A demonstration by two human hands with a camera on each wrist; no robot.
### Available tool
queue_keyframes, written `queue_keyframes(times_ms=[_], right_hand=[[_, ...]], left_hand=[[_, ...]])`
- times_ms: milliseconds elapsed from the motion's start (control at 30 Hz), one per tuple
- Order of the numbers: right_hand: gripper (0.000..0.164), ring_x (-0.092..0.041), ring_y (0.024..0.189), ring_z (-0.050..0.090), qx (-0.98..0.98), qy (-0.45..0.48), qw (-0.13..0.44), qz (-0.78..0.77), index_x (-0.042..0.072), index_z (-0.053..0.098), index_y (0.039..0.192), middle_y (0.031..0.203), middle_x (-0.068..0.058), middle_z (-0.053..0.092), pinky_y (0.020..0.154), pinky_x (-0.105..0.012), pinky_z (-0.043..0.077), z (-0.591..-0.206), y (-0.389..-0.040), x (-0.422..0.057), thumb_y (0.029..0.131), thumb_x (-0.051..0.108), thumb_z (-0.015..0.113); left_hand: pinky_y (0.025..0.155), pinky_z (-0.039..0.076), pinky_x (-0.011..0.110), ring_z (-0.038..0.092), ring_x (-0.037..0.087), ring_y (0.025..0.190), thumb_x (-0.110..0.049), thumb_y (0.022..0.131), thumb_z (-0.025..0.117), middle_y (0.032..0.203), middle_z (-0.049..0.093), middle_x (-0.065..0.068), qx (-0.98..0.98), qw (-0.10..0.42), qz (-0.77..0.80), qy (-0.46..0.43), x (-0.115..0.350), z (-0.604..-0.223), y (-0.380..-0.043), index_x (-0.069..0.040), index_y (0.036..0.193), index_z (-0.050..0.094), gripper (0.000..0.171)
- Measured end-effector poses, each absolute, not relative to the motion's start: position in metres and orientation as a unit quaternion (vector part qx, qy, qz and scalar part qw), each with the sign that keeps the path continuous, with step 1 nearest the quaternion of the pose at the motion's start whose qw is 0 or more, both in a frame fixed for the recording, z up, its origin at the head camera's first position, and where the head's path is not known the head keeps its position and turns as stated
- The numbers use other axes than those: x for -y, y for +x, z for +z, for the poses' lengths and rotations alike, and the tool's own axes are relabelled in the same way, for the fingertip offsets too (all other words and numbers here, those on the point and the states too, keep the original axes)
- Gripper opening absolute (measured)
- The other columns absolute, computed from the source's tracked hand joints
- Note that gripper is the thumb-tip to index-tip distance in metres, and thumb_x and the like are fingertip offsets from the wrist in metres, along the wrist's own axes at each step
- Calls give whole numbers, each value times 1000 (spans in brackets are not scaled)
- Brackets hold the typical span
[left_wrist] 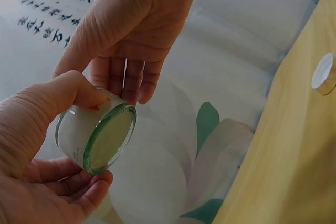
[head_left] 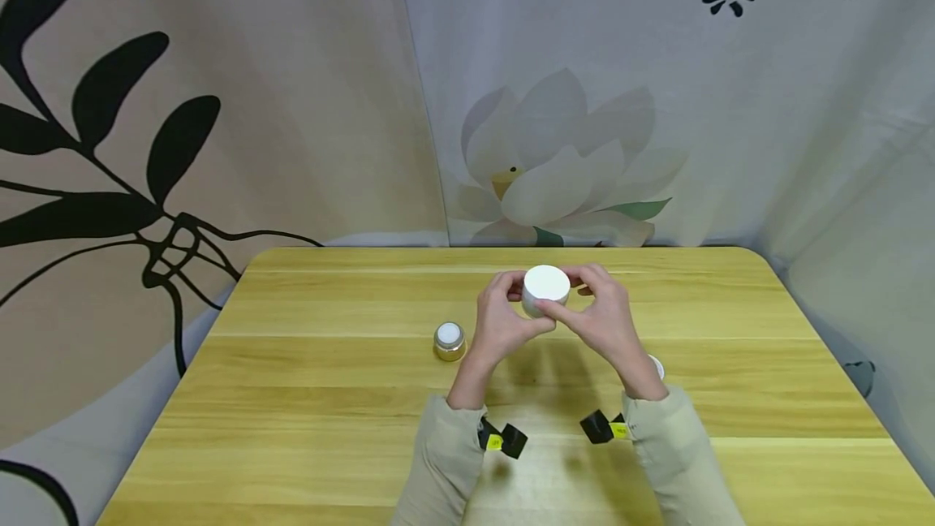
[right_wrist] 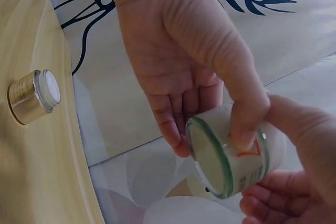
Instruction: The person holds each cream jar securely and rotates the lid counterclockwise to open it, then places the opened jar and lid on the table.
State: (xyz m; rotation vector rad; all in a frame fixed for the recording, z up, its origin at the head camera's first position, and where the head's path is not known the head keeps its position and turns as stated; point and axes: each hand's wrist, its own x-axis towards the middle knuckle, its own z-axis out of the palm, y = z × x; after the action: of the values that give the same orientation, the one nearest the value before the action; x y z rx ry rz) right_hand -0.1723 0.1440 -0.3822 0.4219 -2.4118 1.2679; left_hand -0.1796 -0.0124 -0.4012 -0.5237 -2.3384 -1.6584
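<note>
Both hands hold a squat glass jar [head_left: 545, 308] up in front of me, its white lid [head_left: 546, 282] facing up. In the left wrist view the greenish glass base shows. The jar's side has a white label with orange-red marks [right_wrist: 251, 150]. My left hand [head_left: 504, 323] grips the jar body, its thumb across the label and fingers on the opposite side. My right hand [head_left: 602, 315] holds the jar around the lid end, thumb on the near side and fingers curled behind. The two thumbs lie close together.
A small gold jar [head_left: 449, 344] with a white top stands on the wooden table [head_left: 329, 396], left of my hands. A white-faced gold cap [left_wrist: 324, 74] lies on the right, partly hidden by my right wrist in the head view. Behind the table hangs a printed curtain [head_left: 351, 104].
</note>
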Motion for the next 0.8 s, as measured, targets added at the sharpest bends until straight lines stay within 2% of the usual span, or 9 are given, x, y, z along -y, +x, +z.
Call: queue_keyframes(times_ms=[367,800], right_hand=[[41,-18,81,57,850,186,216,442,3,68,97,89,-6,63,73,-33,46,-386,-176,-148,62,16,86],[37,-16,81,57,841,214,206,453,5,68,94,89,-4,63,73,-28,46,-389,-179,-149,63,14,86]], left_hand=[[78,49,26,57,20,87,-8,65,79,102,61,12,792,108,-567,-199,15,-404,-180,2,112,60,51],[76,50,26,57,18,85,-9,64,79,102,63,10,795,114,-558,-208,19,-408,-182,2,112,61,52]])
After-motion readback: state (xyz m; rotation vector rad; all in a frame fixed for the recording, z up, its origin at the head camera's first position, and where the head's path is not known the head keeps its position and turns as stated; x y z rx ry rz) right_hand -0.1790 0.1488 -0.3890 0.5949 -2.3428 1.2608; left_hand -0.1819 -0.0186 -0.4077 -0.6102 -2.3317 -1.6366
